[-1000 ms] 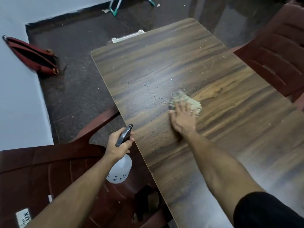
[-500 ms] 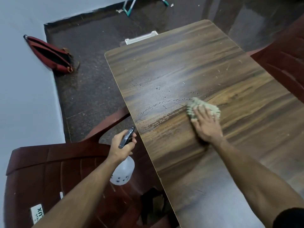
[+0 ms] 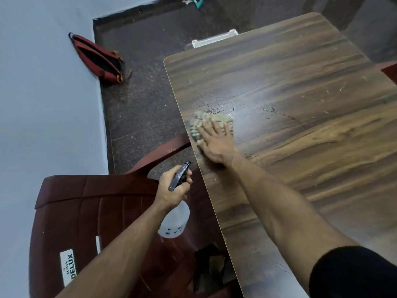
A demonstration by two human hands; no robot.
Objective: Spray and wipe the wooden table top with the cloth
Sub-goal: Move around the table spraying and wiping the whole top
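Note:
The wooden table top (image 3: 300,87) fills the right of the head view, with wet droplets and crumbs scattered on it. A pale beige ribbed cloth (image 3: 198,122) lies near the table's left edge. My right hand (image 3: 217,144) presses flat on the cloth, fingers spread over it. My left hand (image 3: 171,188) is off the table's left edge, wrapped around the dark trigger head of a white spray bottle (image 3: 175,222) that hangs below it over the chair.
A dark red plastic chair (image 3: 90,222) stands against the table's left side under my left arm. A red bag (image 3: 96,59) leans on the pale wall. Another red chair (image 3: 390,70) shows at the right edge. A white plastic part (image 3: 214,38) lies beyond the table's far edge.
My right hand has slid the cloth leftward across the table to its left edge, leaving a wet smear. My left hand keeps holding the spray bottle in about the same place.

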